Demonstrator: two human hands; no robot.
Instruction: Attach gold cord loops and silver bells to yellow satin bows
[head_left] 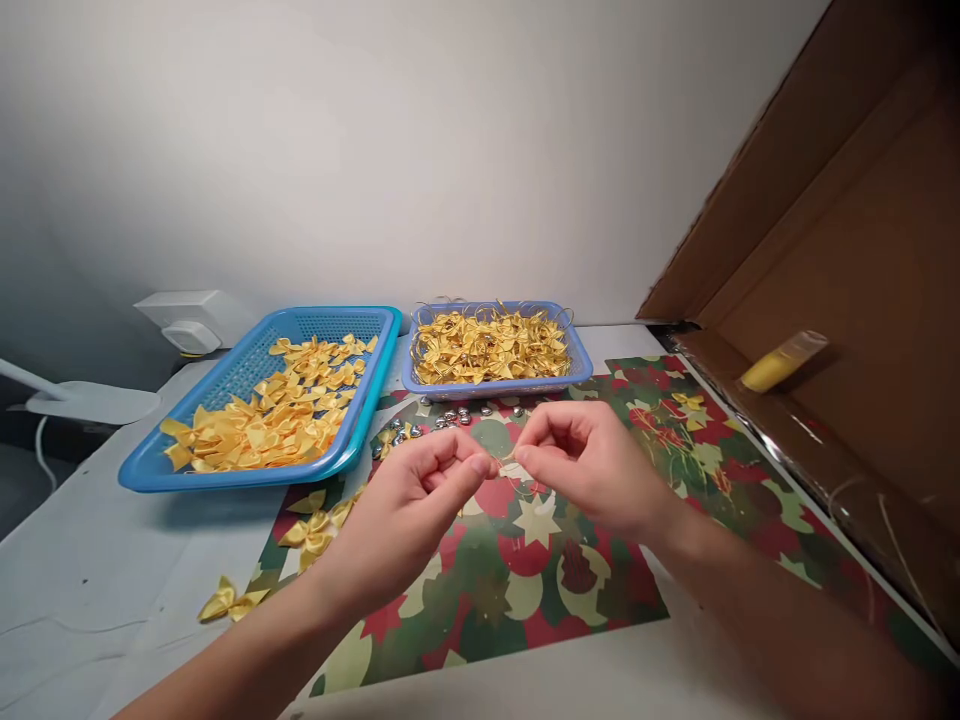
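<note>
My left hand (420, 500) and my right hand (596, 465) meet over the patterned paper, fingertips a short gap apart. Each pinches a thin gold cord (508, 461) between thumb and index finger; a thin loop shows just below the fingertips. Its finer detail is too small to make out. Small silver bells (450, 416) lie scattered just beyond my left hand. Several loose yellow satin bows (309, 535) rest beside my left forearm, and another single bow (229, 600) lies further left on the table.
A blue basket (142, 478) of yellow bows stands at the left. Behind my hands a smaller basket (495, 388) holds bows with gold cord loops. Loose cords (679, 440) lie to the right, near a cardboard wall (847, 220) with a yellow-filled tube (780, 365).
</note>
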